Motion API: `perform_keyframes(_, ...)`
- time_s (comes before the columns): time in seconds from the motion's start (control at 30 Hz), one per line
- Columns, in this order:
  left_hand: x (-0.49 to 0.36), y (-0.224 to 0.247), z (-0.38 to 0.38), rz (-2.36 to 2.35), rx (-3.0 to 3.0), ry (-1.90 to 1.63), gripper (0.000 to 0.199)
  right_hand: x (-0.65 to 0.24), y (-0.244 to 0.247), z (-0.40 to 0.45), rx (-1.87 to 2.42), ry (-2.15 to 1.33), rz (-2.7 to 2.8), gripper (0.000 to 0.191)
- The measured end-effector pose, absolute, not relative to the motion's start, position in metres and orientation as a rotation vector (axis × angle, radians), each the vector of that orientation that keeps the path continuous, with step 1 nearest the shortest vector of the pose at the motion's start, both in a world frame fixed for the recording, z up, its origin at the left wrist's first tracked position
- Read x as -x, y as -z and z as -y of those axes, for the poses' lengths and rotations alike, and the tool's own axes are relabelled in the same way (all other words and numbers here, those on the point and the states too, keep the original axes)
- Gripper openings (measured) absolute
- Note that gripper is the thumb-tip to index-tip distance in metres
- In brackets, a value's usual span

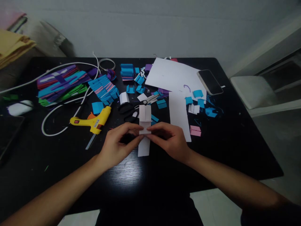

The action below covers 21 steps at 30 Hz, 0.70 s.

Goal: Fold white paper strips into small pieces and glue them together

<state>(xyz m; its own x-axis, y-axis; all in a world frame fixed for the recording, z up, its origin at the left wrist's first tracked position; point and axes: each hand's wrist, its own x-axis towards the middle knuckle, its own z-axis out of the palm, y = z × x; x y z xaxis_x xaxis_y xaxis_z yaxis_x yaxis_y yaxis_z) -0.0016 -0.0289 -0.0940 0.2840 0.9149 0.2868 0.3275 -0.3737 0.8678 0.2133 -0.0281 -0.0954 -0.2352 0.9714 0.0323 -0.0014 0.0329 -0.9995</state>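
Note:
A narrow white paper strip (pixel 144 147) with folds in it stands out against the black table, in the middle of the view. My left hand (pixel 117 141) pinches its left edge between thumb and fingers. From the right, my right hand (pixel 172 139) pinches the same strip at the same height. The strip's folded upper part rises above my fingertips, and its flat lower end hangs toward me. Black-handled scissors (pixel 131 110) lie just behind the strip, partly covered by it.
A yellow glue gun (pixel 94 121) and a white cable (pixel 44 125) lie on the left. Colored paper bundles (pixel 63 81) are behind them. White sheets (pixel 172 75), a phone (pixel 210 82), blue pieces (pixel 211 112) and a pink piece (pixel 195 131) lie on the right.

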Motion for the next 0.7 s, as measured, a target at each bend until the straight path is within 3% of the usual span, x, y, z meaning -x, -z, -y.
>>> perform_keyframes(0.17,0.000,0.091,0.028,-1.043,-2.060,-1.105,0.012,-0.212,0.095,0.028,1.012,-1.078,1.607,0.007)
perform_keyframes(0.43,0.003,0.092,0.029,-0.946,-2.277,-0.965,0.016,-0.218,0.097,0.026,0.863,-0.757,1.969,0.008)
perform_keyframes(0.7,0.010,0.084,0.022,-0.976,-2.375,-0.903,0.012,-0.225,0.095,0.017,0.900,-0.810,2.045,0.004)
